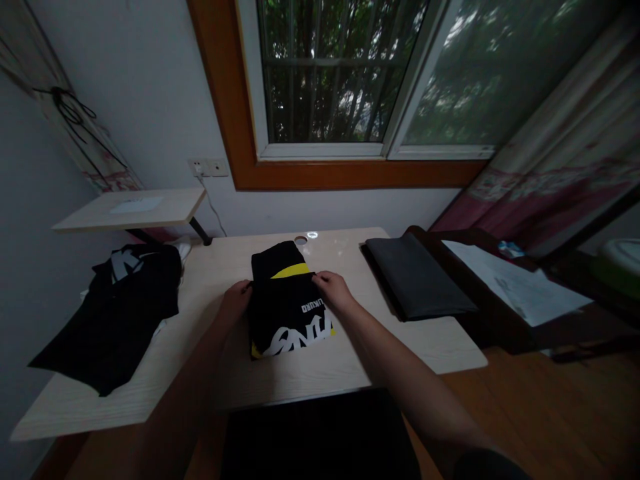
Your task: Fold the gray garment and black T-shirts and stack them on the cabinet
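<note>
A black garment (285, 303) with white lettering and a yellow band lies folded in the middle of the desk; it looks like a T-shirt. At its left edge, my left hand (235, 301) pinches the upper layer near the fold. My right hand (334, 289) grips the same layer at the right end of that fold. Beyond the fold, a black part of the garment with the yellow band lies flat toward the window. Both hands rest close to the desktop.
A second black garment (125, 313) with grey lettering lies on the desk's left side, below a raised shelf (170, 205). Right of my hands is a dark flat folder or bag (420, 277). Paper sheets (515, 283) lie on a dark surface farther right.
</note>
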A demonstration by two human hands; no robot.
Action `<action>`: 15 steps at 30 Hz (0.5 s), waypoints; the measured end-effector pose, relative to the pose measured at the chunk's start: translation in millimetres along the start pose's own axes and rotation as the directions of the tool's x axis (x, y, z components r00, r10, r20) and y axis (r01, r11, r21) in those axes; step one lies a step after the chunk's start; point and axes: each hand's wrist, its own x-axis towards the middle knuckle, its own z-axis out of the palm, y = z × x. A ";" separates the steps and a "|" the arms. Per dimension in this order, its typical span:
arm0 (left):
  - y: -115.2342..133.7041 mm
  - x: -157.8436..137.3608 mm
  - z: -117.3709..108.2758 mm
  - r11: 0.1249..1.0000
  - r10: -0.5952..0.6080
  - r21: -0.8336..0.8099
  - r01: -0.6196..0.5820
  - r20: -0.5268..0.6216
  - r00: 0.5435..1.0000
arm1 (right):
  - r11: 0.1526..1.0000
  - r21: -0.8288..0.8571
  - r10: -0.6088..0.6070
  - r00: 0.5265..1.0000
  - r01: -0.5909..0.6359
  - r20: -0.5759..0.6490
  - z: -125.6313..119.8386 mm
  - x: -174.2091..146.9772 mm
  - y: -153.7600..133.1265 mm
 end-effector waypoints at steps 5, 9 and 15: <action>-4.0 0.1 4.1 0.997 -0.077 -0.005 0.077 -0.024 0.997 | 0.990 -0.137 -0.024 0.998 0.016 -0.055 0.9 3.8 0.0; -7.9 -2.5 1.8 0.995 -0.098 0.001 0.098 0.053 0.994 | 0.986 -0.166 0.028 0.998 -0.019 0.047 -3.6 -2.3 -7.8; -8.0 -4.1 -1.1 0.999 0.023 -0.052 -0.014 0.160 0.987 | 0.960 -0.249 0.169 0.975 -0.129 0.144 -10.9 -12.1 -14.3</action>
